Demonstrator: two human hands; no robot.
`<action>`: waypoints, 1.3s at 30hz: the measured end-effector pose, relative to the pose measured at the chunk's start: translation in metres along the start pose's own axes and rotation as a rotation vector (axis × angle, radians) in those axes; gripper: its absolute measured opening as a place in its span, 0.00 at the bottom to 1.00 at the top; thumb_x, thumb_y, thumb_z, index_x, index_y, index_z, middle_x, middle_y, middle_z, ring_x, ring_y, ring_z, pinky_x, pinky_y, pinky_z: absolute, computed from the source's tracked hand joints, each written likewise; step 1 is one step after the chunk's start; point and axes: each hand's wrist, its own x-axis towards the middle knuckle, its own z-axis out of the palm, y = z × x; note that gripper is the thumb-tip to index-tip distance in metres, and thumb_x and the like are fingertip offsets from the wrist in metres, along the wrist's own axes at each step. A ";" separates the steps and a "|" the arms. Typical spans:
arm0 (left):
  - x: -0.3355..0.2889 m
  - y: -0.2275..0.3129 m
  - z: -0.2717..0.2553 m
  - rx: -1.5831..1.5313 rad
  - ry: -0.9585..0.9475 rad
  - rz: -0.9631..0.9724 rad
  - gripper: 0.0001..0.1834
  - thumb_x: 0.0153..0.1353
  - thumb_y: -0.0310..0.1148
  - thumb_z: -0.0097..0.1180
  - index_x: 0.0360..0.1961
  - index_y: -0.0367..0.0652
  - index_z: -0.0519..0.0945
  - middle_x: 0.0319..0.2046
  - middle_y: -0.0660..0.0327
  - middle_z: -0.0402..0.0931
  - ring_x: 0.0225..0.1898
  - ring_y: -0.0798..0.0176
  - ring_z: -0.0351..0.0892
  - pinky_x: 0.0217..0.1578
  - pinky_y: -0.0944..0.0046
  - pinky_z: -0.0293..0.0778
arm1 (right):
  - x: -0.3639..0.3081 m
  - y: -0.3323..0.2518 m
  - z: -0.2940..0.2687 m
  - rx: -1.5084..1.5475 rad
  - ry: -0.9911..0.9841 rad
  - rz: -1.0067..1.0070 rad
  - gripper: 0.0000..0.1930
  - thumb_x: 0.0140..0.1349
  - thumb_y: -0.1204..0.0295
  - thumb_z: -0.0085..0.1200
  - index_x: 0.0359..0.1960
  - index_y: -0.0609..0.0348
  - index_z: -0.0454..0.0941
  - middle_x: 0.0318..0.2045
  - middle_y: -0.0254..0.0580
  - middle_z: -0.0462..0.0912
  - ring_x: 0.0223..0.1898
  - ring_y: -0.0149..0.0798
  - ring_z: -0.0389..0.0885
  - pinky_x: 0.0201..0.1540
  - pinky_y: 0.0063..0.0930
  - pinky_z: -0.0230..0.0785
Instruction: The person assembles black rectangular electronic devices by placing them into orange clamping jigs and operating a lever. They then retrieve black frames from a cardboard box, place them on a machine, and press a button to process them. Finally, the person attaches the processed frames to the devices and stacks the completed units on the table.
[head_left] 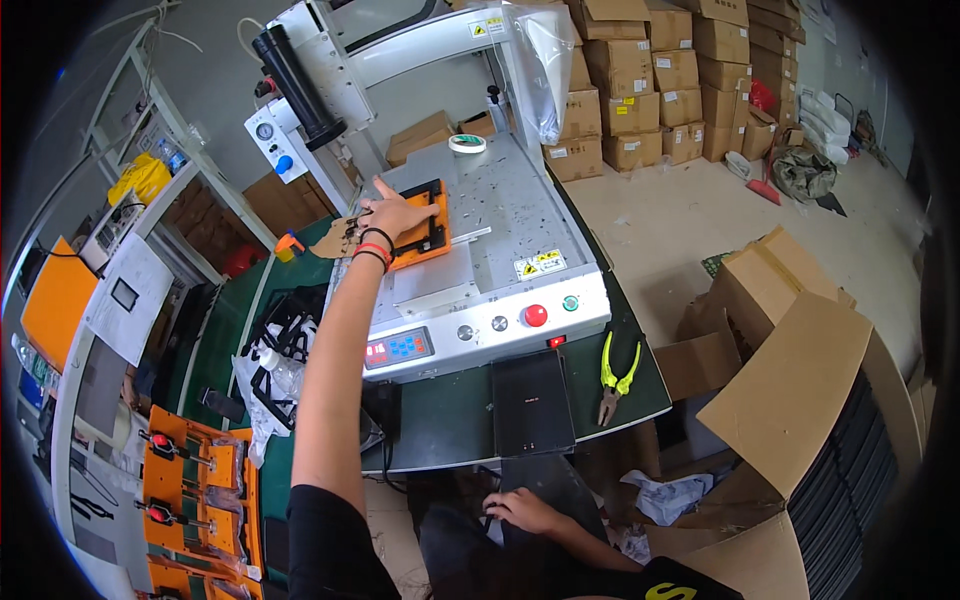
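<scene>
My left hand (398, 216) reaches forward over the machine bed, its fingers spread across an orange fixture (422, 257). A black rectangular frame (441, 188) lies in that fixture, and my fingers touch it. Dark bands circle my left wrist. Low in front of me, above my lap, my right hand (527, 511) is curled, with something small and dark at its fingertips that I cannot make out. A flat black box (532, 402) lies at the table's front edge, near my right hand. Beside the left forearm, small black parts lie on a brown sheet (338, 240).
The white benchtop machine (480, 335) has a red button (536, 316) and a black cylinder (298, 85) overhead. Yellow-handled pliers (618, 378) lie right, a tape roll (467, 144) behind. Orange clamp fixtures (200, 490) stand left; an open carton (790, 390) holds black sheets.
</scene>
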 end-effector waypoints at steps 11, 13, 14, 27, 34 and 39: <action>-0.306 -0.177 -0.104 -1.198 0.906 0.915 0.48 0.52 0.46 0.64 0.66 0.52 0.46 0.63 0.45 0.51 0.59 0.37 0.63 0.57 0.41 0.63 | 0.040 -0.161 -0.147 -0.271 0.505 -0.573 0.14 0.52 0.75 0.58 0.43 0.59 0.79 0.27 0.40 0.81 0.30 0.39 0.82 0.31 0.28 0.74; -0.357 -0.203 -0.081 -1.310 1.067 0.672 0.55 0.46 0.55 0.65 0.67 0.47 0.46 0.64 0.44 0.48 0.61 0.32 0.58 0.59 0.39 0.58 | 0.099 -0.165 -0.161 -0.145 0.729 -0.584 0.09 0.56 0.76 0.55 0.39 0.63 0.80 0.27 0.44 0.83 0.28 0.38 0.84 0.31 0.27 0.73; -0.379 -0.215 -0.068 -1.218 1.036 0.544 0.58 0.43 0.58 0.66 0.67 0.45 0.46 0.65 0.44 0.46 0.62 0.31 0.57 0.60 0.38 0.56 | 0.133 -0.165 -0.168 -0.107 0.821 -0.611 0.11 0.58 0.75 0.56 0.42 0.61 0.77 0.27 0.47 0.82 0.26 0.44 0.82 0.29 0.32 0.72; -0.473 -0.331 0.019 -0.894 0.906 -0.137 0.58 0.46 0.46 0.66 0.67 0.43 0.36 0.63 0.51 0.47 0.61 0.49 0.57 0.62 0.51 0.52 | 0.255 -0.157 -0.192 -0.173 0.861 -0.333 0.10 0.62 0.72 0.52 0.37 0.68 0.79 0.16 0.49 0.79 0.18 0.41 0.81 0.24 0.30 0.73; -0.449 -0.304 0.018 -0.841 0.862 0.062 0.56 0.52 0.43 0.62 0.68 0.43 0.33 0.65 0.52 0.45 0.62 0.48 0.56 0.64 0.51 0.50 | 0.266 -0.164 -0.192 -0.547 0.910 -0.146 0.11 0.59 0.65 0.56 0.33 0.62 0.82 0.21 0.51 0.81 0.26 0.49 0.83 0.31 0.41 0.74; -0.446 -0.298 0.019 -0.867 0.822 0.070 0.55 0.53 0.42 0.62 0.68 0.43 0.32 0.65 0.52 0.45 0.62 0.48 0.55 0.64 0.51 0.49 | 0.265 -0.173 -0.211 -0.688 0.678 0.099 0.17 0.56 0.57 0.58 0.36 0.59 0.82 0.27 0.52 0.83 0.34 0.52 0.83 0.37 0.45 0.73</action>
